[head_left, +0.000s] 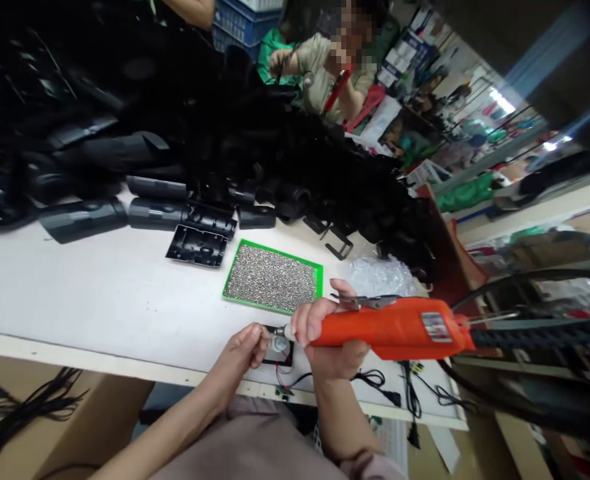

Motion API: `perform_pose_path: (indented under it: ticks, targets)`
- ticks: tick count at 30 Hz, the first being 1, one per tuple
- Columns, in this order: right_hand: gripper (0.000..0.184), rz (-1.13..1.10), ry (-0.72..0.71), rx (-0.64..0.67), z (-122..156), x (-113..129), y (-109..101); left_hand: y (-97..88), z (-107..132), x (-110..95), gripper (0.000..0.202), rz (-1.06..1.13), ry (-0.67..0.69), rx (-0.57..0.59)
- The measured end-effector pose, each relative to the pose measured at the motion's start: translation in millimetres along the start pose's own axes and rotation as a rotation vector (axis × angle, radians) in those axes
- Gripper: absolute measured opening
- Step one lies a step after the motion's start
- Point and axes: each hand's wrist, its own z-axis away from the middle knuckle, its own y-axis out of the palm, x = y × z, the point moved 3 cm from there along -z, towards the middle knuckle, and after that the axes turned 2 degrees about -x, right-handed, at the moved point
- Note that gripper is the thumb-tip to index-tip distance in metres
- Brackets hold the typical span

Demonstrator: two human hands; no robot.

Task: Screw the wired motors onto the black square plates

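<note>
Soldering iron [395,331], maybe, right hand [325,337] gripping, left hand [239,353] pinching disc [279,344] near table edge [99,363]

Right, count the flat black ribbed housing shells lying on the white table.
2. One lies beside the green-framed tray; the other sits directly behind it, at the edge of the black parts heap. More may be hidden in that heap.

A tray of metal granules [272,277] sat on the counter [99,293], in front of heaped plastic housings [225,133]. Bubble wrap [379,277] lay to its right.
</note>
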Motion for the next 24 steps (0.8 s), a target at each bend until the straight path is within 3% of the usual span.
perform_pose_path:
  ticks: [5,14,24]
  targets:
    - [0.075,-0.008,0.03,-0.001,3.8,-1.5,-3.5,2.9,-0.5,7.6,0.054,-0.047,-0.017,0.004]
    - [0.053,-0.165,-0.046,0.048,6.5,2.7,-6.0,17.2,6.3,5.4,0.057,0.012,-0.092,0.02]
    - [0.048,-0.2,-0.065,0.056,9.9,5.2,-9.6,23.5,7.4,6.0,0.062,0.027,-0.126,0.012]
